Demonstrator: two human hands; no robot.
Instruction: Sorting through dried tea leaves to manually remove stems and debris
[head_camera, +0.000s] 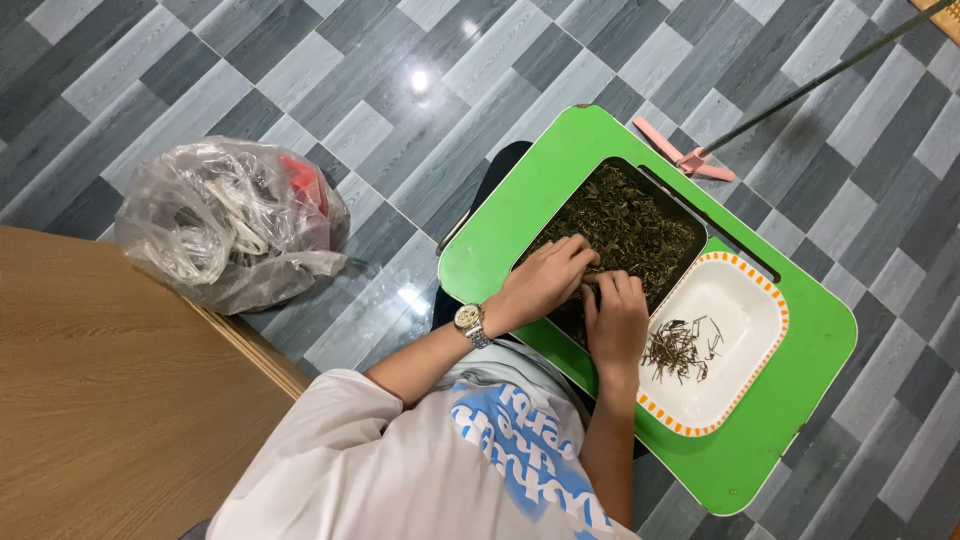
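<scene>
A grey and pale tiled floor fills the view, with a brown wooden panel at the lower left. A small green surface stands over the person's lap. A crumpled clear plastic bag lies on the floor, well apart from it. On the green surface a dark tray holds a heap of dried green-brown leaves, and just beside it sits a white plate with an orange-dashed rim, carrying a small pile of thin stems. The left hand, a watch on its wrist, and the right hand rest close together in the leaves; each grip is curled with fingers pinched into them.
</scene>
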